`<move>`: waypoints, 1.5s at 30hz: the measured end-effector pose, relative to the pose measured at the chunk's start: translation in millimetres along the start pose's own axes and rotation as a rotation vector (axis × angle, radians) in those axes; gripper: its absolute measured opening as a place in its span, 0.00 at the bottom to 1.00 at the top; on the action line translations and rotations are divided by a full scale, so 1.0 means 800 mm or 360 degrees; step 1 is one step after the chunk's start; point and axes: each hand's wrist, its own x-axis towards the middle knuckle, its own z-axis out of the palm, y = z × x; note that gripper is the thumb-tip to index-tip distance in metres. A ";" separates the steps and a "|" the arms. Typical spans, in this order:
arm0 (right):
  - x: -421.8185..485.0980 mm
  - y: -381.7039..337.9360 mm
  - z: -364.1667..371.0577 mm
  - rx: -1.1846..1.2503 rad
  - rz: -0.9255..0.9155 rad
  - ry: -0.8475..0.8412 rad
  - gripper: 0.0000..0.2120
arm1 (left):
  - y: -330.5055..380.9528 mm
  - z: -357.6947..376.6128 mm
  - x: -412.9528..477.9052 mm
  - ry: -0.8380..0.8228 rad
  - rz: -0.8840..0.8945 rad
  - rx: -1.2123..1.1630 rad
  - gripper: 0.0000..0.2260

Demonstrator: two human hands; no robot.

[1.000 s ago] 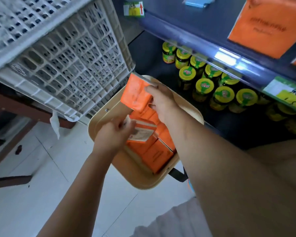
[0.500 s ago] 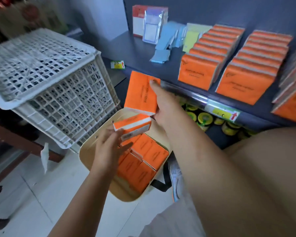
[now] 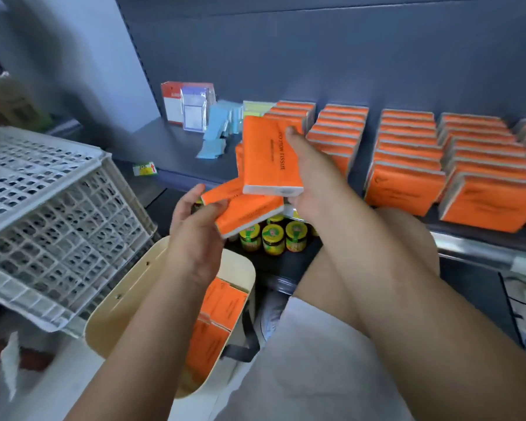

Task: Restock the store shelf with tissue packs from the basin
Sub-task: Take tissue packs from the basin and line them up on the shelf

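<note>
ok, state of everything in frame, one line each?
left hand: grips tilted tissue pack
right hand: holds second pack upright
basin: part full of packs
shelf: pack rows standing on edge
crate: tilted
jars: lidded

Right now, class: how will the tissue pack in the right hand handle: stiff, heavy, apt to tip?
Probably light: the right hand holds the tissue pack up by its edges alone. Likely fairly firm: its faces look flat. On its narrow edge it may tip unless leaned on the shelved packs.
</note>
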 end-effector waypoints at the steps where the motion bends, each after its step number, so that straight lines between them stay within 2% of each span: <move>1: -0.004 -0.010 -0.012 -0.0001 -0.0047 0.0011 0.19 | 0.001 0.010 -0.001 -0.0026 0.0004 0.0014 0.22; 4: -0.023 -0.035 -0.041 0.0023 -0.0154 0.0087 0.16 | 0.008 0.046 -0.002 -0.0366 -0.0008 0.0102 0.27; 6: -0.034 -0.048 -0.058 -0.0005 -0.0245 0.0170 0.24 | 0.010 0.075 -0.006 -0.0551 -0.0024 0.0143 0.26; 8: -0.044 -0.065 -0.081 0.0005 -0.0326 0.0225 0.34 | 0.010 0.109 -0.013 -0.0588 -0.0034 0.0122 0.27; 9: -0.051 -0.074 -0.094 0.0009 -0.0366 0.0247 0.33 | 0.009 0.127 -0.017 -0.0638 -0.0036 0.0110 0.27; 12: -0.081 -0.105 -0.135 0.0077 -0.0457 0.0253 0.18 | -0.004 0.176 -0.025 -0.0746 -0.0054 0.0134 0.23; 13: -0.090 -0.114 -0.152 0.0087 -0.0483 0.0245 0.16 | -0.009 0.191 -0.028 -0.0767 -0.0076 0.0145 0.22; 17: -0.131 -0.147 -0.213 -0.0047 -0.0604 0.0317 0.17 | -0.034 0.251 -0.046 -0.0917 -0.0108 0.0146 0.14; 20: -0.159 -0.150 -0.261 -0.0077 -0.0744 0.0344 0.18 | -0.056 0.295 -0.065 -0.0903 -0.0119 0.0299 0.11; 25: -0.191 -0.144 -0.328 0.0004 -0.0871 0.0503 0.12 | -0.089 0.362 -0.100 -0.1046 -0.0079 0.0634 0.12; 30: -0.210 -0.164 -0.380 0.0001 -0.0870 0.0574 0.09 | -0.108 0.400 -0.103 -0.1236 -0.0202 0.0866 0.11; 34: -0.205 -0.187 -0.424 0.0058 -0.0796 0.0753 0.15 | -0.125 0.403 -0.096 -0.1221 -0.0300 0.0863 0.13; 37: -0.195 -0.199 -0.452 0.0046 -0.0778 0.0855 0.13 | -0.139 0.400 -0.093 -0.1145 -0.0423 0.0743 0.15; 42: -0.177 -0.202 -0.484 -0.0035 -0.0780 0.0828 0.11 | -0.153 0.399 -0.092 -0.1127 -0.0552 0.0714 0.21; 45: -0.171 -0.201 -0.494 -0.0117 -0.0787 0.0814 0.09 | -0.154 0.400 -0.094 -0.1032 -0.0634 0.0674 0.16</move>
